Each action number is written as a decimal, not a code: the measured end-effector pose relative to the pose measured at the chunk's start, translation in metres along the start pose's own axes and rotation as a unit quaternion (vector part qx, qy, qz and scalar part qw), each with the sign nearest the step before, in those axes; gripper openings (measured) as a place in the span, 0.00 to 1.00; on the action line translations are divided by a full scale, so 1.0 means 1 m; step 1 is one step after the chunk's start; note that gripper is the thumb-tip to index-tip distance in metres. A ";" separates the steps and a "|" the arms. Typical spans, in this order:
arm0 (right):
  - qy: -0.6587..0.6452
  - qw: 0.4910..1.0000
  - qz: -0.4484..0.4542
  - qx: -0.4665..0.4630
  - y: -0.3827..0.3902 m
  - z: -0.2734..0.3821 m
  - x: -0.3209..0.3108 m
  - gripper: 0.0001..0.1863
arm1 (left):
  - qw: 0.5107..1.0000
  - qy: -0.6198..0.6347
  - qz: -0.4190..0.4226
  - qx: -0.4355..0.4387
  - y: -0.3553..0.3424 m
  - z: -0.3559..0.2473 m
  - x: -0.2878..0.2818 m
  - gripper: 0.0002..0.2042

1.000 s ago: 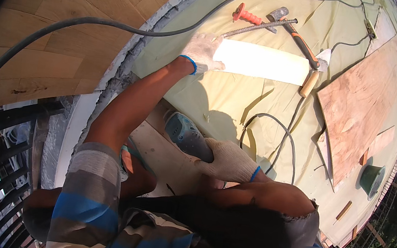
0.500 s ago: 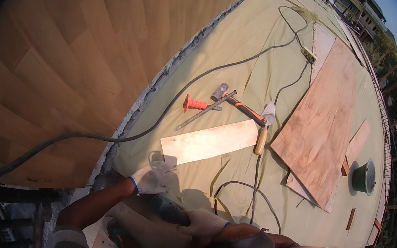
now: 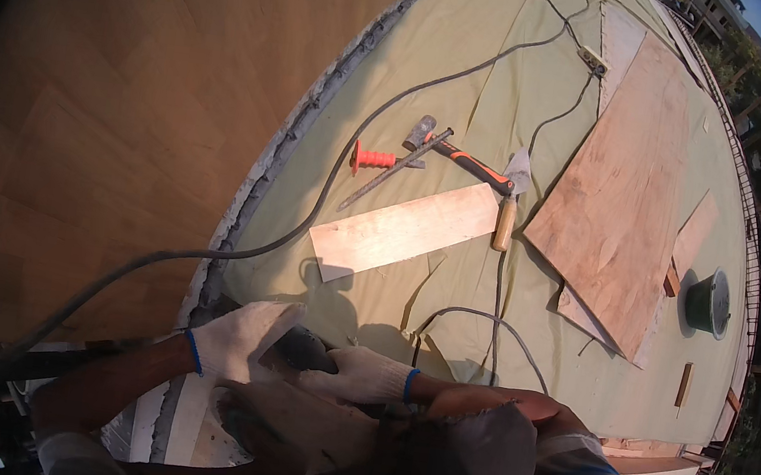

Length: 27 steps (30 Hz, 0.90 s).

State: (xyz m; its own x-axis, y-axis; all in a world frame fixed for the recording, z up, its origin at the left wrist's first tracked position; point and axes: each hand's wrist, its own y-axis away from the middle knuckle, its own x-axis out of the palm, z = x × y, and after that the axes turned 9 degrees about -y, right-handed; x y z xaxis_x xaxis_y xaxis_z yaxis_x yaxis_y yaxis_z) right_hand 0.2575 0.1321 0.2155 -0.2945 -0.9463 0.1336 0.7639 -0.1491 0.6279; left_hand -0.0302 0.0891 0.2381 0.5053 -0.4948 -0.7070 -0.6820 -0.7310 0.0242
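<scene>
My left hand (image 3: 244, 337), in a white knit glove with a blue cuff, is closed against the front of a dark power tool (image 3: 300, 350). My right hand (image 3: 364, 374), gloved the same way, grips the tool's rear end. The tool's exact kind and its working end are hidden by gloves and shade. Just beyond my hands lies a pale, narrow board (image 3: 410, 230). Farther off are a hammer (image 3: 467, 161) with a black and orange handle, a steel chisel (image 3: 397, 169) and a red-gripped chisel (image 3: 376, 159). A wooden-handled trowel (image 3: 506, 218) touches the board's right end.
A black cable (image 3: 393, 105) winds across the pale sheeting (image 3: 372, 304) to a socket block (image 3: 593, 62). Large plywood panels (image 3: 622, 192) lie right, with a green bucket (image 3: 706, 304) beyond. A rough ledge (image 3: 268, 141) borders the curved wooden surface (image 3: 147, 111) at left.
My left hand has come down and left, from above the tool to against its front. The tool and my right hand have shifted up and left. The view has tilted slightly.
</scene>
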 end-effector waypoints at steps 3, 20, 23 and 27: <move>-0.011 0.995 -0.003 -0.101 -0.023 0.000 0.004 0.41 | 0.994 -0.078 0.068 0.021 0.005 -0.015 0.004 0.52; 0.095 0.923 -0.362 -0.093 -0.027 -0.098 -0.052 0.29 | 0.975 -0.188 0.114 -0.011 0.039 -0.027 0.001 0.18; 0.306 0.823 -0.456 -0.144 -0.035 -0.104 -0.099 0.25 | 0.979 -0.180 0.094 -0.006 0.049 -0.036 0.018 0.13; 0.435 0.784 -0.417 -0.148 -0.057 -0.106 -0.151 0.27 | 0.983 -0.176 0.043 -0.013 0.059 -0.038 0.031 0.14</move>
State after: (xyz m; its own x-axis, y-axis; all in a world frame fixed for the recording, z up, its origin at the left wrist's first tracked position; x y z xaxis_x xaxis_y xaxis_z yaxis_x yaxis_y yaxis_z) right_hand 0.3188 0.2533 0.0783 -0.3581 -0.3025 -0.8833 0.6510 -0.7590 -0.0040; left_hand -0.0350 0.0127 0.2449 0.2287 -0.3643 -0.9028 -0.6979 -0.7079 0.1089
